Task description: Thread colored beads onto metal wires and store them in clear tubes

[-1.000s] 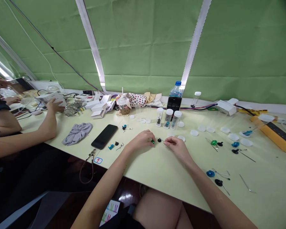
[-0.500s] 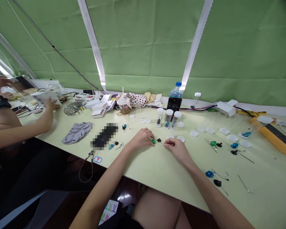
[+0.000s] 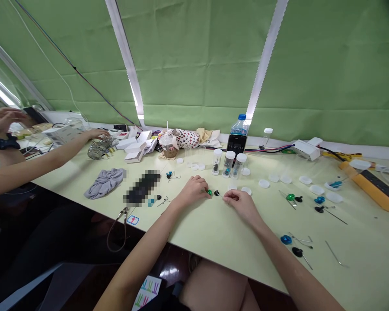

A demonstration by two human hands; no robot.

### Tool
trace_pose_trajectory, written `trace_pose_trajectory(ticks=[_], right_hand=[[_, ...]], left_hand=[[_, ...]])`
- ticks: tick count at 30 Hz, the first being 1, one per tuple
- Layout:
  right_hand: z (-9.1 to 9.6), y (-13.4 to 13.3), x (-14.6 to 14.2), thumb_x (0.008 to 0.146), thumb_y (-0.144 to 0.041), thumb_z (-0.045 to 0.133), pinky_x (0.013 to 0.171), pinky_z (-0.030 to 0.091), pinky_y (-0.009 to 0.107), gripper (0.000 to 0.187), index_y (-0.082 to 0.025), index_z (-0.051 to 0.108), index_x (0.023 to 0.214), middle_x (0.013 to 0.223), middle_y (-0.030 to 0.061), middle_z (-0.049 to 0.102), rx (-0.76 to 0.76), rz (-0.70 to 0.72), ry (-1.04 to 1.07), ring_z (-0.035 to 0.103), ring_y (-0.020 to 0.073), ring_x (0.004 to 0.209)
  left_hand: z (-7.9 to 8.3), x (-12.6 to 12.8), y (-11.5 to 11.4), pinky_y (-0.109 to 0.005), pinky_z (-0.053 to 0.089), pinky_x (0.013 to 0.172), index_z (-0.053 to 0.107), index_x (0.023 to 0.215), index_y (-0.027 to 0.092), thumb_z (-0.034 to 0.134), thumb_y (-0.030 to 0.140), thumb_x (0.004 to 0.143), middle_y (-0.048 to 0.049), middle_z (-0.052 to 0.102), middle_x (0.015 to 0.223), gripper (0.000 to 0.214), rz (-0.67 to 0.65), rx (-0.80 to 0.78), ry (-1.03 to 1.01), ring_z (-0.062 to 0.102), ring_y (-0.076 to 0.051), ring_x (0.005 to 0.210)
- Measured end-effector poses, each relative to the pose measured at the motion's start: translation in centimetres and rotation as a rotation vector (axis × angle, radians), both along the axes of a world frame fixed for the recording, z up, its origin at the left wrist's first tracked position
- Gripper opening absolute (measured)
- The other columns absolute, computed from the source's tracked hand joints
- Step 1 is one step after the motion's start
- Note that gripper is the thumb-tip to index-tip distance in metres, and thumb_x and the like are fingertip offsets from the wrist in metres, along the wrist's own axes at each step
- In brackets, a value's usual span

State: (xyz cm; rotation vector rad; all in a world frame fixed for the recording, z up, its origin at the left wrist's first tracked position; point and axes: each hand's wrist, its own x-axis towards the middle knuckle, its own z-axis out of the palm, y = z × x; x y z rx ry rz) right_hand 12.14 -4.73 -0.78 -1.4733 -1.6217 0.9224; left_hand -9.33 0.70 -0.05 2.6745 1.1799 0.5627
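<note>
My left hand (image 3: 191, 190) rests on the pale green table (image 3: 220, 233) with its fingers pinched on a small green piece (image 3: 209, 192). My right hand (image 3: 238, 201) lies just to the right, fingertips pinched on a thin metal pin that ends in a small black piece (image 3: 216, 193). The two pieces sit a few centimetres apart between my hands. Behind them stand three clear vials with white caps (image 3: 228, 164).
A blurred dark phone (image 3: 142, 186), a grey cloth (image 3: 105, 182) and small parts lie to the left. White lids (image 3: 264, 183), green, blue and black pieces with pins are scattered right. A water bottle (image 3: 238, 127), boxes and a yellow power strip (image 3: 372, 185) line the back. Another person's arms (image 3: 35, 162) reach in at left.
My hands stay nearly still, holding the same pieces. The person at left has stretched one arm farther right toward the glass item and raised the other hand.
</note>
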Motion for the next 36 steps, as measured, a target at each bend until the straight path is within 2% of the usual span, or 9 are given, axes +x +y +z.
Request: trace_pose_trajectory(ticks=[6,11,15,19,24,31,36], right_hand=[[-0.1,0.2,0.6,0.066,-0.032,0.060,0.059,0.036,0.029,0.012,-0.021,0.064,0.063,0.063,0.0003,0.063,-0.017,0.028,-0.053,0.056,0.0180,0.063],[0.0,0.1,1.0,0.066,-0.032,0.059,0.058,0.036,0.029,0.011,-0.023,0.066,0.063,0.064,0.0006,0.065,-0.018,0.018,-0.142,0.057,0.0189,0.063],[0.1,0.1,1.0,0.068,-0.031,0.059,0.059,0.036,0.029,0.011,-0.024,0.066,0.064,0.067,0.0011,0.066,-0.012,0.003,-0.243,0.058,0.0190,0.065],[0.1,0.0,1.0,0.070,-0.030,0.059,0.059,0.035,0.029,0.010,-0.024,0.065,0.064,0.068,0.0008,0.066,-0.002,-0.035,-0.321,0.057,0.0185,0.066],[0.1,-0.1,0.9,0.071,-0.029,0.058,0.057,0.033,0.028,0.009,-0.024,0.063,0.065,0.069,0.0004,0.066,0.015,-0.049,-0.366,0.057,0.0175,0.064],[0.0,-0.2,0.9,0.071,-0.028,0.060,0.057,0.032,0.028,0.009,-0.022,0.061,0.064,0.068,0.0014,0.065,0.034,-0.050,-0.399,0.055,0.0164,0.062],[0.6,-0.3,0.7,0.073,-0.029,0.060,0.058,0.032,0.026,0.010,-0.022,0.061,0.066,0.070,-0.0003,0.064,-0.014,-0.044,-0.447,0.056,0.0152,0.066]], left_hand=[[0.8,-0.4,-0.3,-0.032,0.035,0.082,0.063,0.089,0.021,0.066,0.052,0.070,-0.0052,0.061,0.095,0.037,0.006,-0.006,-0.010,0.049,-0.021,0.096],[1.2,-0.2,-0.7,-0.035,0.034,0.088,0.061,0.099,0.022,0.067,0.052,0.068,-0.0064,0.059,0.106,0.043,-0.025,0.003,-0.039,0.046,-0.023,0.104],[0.8,0.7,-1.1,-0.036,0.032,0.094,0.061,0.102,0.022,0.059,0.049,0.077,-0.0066,0.056,0.111,0.036,-0.038,0.075,-0.059,0.042,-0.022,0.110],[0.1,2.0,-1.5,-0.038,0.031,0.096,0.061,0.099,0.022,0.051,0.040,0.085,-0.0068,0.054,0.116,0.026,0.023,0.117,-0.067,0.039,-0.022,0.115],[-0.4,3.1,-1.2,-0.038,0.034,0.093,0.064,0.088,0.022,0.053,0.033,0.083,-0.0053,0.056,0.108,0.016,0.043,0.061,-0.067,0.042,-0.022,0.110],[-0.6,2.9,-0.9,-0.037,0.037,0.089,0.063,0.084,0.020,0.052,0.025,0.082,-0.0056,0.059,0.100,0.012,0.079,0.039,-0.124,0.045,-0.021,0.104],[-0.1,2.7,-1.2,-0.037,0.037,0.090,0.063,0.084,0.020,0.053,0.036,0.082,-0.0055,0.059,0.099,0.019,0.084,0.009,-0.209,0.046,-0.023,0.103]])
